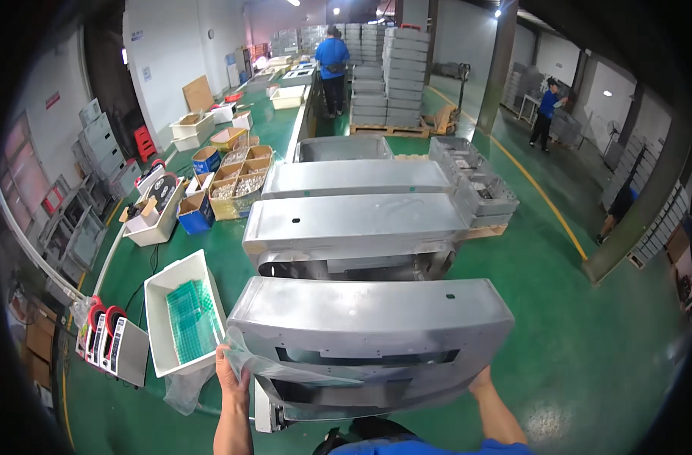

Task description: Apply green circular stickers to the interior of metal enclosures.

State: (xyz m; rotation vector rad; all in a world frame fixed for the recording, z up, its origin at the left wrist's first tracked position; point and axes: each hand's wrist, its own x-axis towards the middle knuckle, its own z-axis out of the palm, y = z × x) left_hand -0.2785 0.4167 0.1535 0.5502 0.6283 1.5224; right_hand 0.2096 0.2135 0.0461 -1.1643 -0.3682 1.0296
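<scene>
A large grey sheet-metal housing [376,303] with long rectangular cutouts is in front of me, its slotted side turned toward me. My left hand [231,370] is closed on its left edge, where a thin transparent plastic film [274,364] lies between hand and metal and trails across the front face. My right hand [481,381] grips the lower right edge, its fingertips hidden behind the metal. Just beyond stands a second similar housing [353,224], with a third housing [357,178] behind it.
Left of the housings, a white bin [155,334] holds green mesh-like sheets. White devices with red rings [107,341] stand near it. Cardboard boxes of small parts [240,182] and stacked grey crates [405,76] lie farther off. A person in blue [331,57] stands at the back.
</scene>
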